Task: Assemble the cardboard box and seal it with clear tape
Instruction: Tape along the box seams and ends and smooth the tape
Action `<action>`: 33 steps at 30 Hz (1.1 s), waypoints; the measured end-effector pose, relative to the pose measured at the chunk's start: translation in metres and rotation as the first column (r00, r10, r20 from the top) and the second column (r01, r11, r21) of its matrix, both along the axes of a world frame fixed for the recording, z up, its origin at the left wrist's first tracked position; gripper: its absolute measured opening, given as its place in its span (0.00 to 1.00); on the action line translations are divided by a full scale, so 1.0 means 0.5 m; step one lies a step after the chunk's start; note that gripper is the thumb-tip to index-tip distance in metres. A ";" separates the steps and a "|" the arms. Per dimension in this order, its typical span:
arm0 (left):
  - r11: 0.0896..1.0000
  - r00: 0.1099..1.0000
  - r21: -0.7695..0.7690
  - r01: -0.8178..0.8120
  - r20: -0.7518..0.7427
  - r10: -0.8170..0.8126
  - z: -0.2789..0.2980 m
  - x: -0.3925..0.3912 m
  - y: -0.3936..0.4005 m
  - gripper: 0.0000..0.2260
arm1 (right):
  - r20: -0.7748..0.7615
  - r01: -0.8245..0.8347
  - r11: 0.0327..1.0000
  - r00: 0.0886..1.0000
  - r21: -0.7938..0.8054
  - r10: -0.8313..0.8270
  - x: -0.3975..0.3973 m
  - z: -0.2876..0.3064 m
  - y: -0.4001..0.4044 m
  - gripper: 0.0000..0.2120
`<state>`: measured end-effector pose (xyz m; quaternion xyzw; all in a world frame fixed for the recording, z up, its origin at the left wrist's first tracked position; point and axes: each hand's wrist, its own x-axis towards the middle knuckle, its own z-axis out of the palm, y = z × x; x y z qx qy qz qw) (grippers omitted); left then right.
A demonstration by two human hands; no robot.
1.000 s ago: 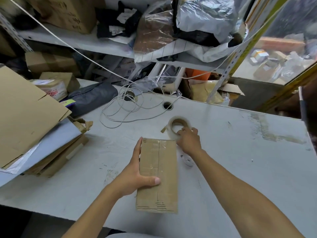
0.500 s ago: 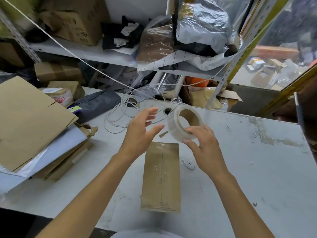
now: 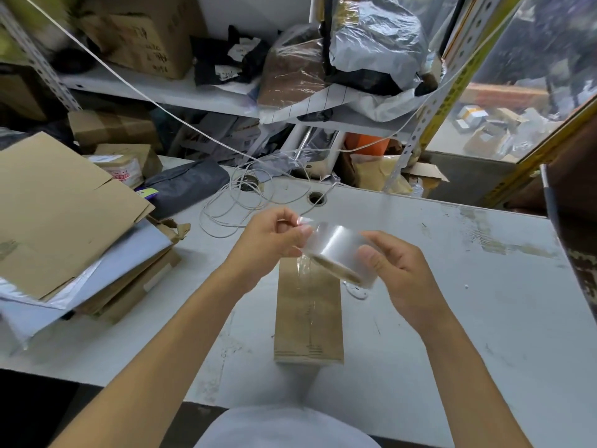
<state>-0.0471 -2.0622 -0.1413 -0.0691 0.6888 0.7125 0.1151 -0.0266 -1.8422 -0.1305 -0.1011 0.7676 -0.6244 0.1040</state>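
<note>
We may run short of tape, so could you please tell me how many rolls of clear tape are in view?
1. The tape roll is held in the right hand above the cardboard box, while the left hand pinches its free end. More could be hidden in the shelf clutter.

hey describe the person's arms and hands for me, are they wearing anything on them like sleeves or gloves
Both forearms are bare to the bottom edge of the picture: no sleeves, gloves, watch or bracelets show. The left hand and right hand carry no visible rings. Fingernails look short and unpainted. A pale garment shows at the bottom.
</note>
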 end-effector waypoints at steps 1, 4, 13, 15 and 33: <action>0.998 0.998 0.047 0.043 0.037 -0.045 0.002 0.008 0.000 0.06 | 0.014 0.003 0.999 1.000 -0.045 -0.002 0.003 0.003 0.003 0.11; 0.986 0.987 0.117 0.122 0.090 -0.133 -0.001 0.031 -0.002 0.10 | 0.022 0.013 0.997 1.000 -0.073 -0.012 0.012 0.006 0.001 0.10; 0.982 0.987 0.186 0.034 0.145 -0.062 -0.013 0.059 -0.017 0.09 | -0.005 -0.063 0.995 0.998 -0.079 0.063 0.014 0.007 -0.002 0.27; 0.990 0.998 0.134 0.032 0.051 -0.039 -0.018 0.064 -0.021 0.08 | 0.003 -0.043 0.997 0.999 -0.070 0.044 0.014 0.003 -0.007 0.26; 0.905 0.951 0.422 -0.048 0.297 -0.088 -0.041 0.106 0.005 0.18 | -0.097 0.396 0.917 0.916 0.049 -0.390 -0.010 -0.051 -0.031 0.14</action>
